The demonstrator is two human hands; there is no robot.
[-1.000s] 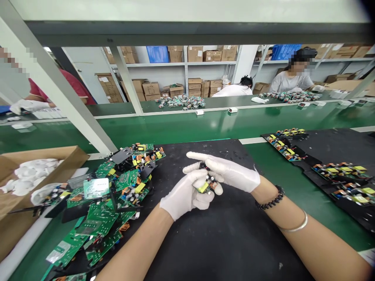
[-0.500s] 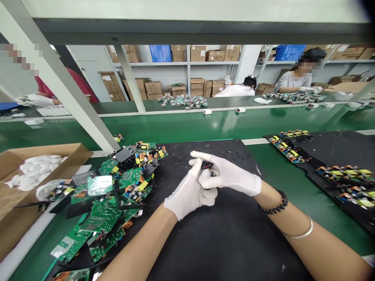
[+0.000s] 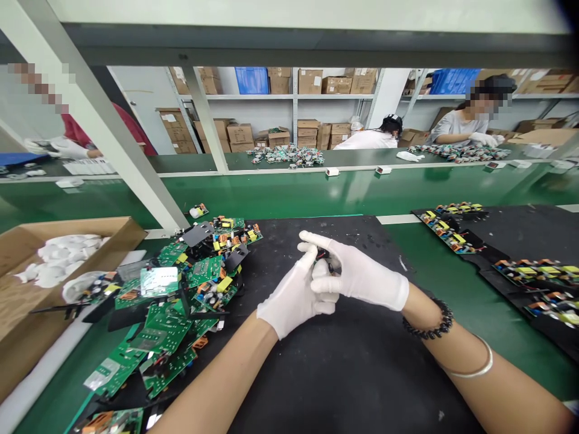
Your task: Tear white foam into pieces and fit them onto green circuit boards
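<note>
1. Left hand: the gloved left hand (image 3: 294, 295) is gripping a small electronic assembly (image 3: 322, 254), with the fingers curling around it and the thumb pointing upward.
2. Right hand: the gloved right hand (image 3: 362, 271) is gripping the same assembly from the other side, its index finger extending forward and its remaining fingers bending inward. The exact contact points are hiding behind the gloves.
3. Workpiece position: the assembly is sitting between both hands, above the black mat (image 3: 344, 374). Only a dark portion is showing, so I cannot tell its full outline from where I am standing.
4. Left side: a pile of green circuit boards (image 3: 167, 328) is covering the left edge of the mat and the adjoining bench. Beside it, a cardboard box (image 3: 27, 346) is holding white pieces (image 3: 67, 256).
5. Right side: rows of populated boards (image 3: 527, 269) are resting on a second black surface.
6. Background: a person in a pale top (image 3: 461, 126) is sitting near a heap of small assemblies (image 3: 470, 152) on the far bench.
</note>
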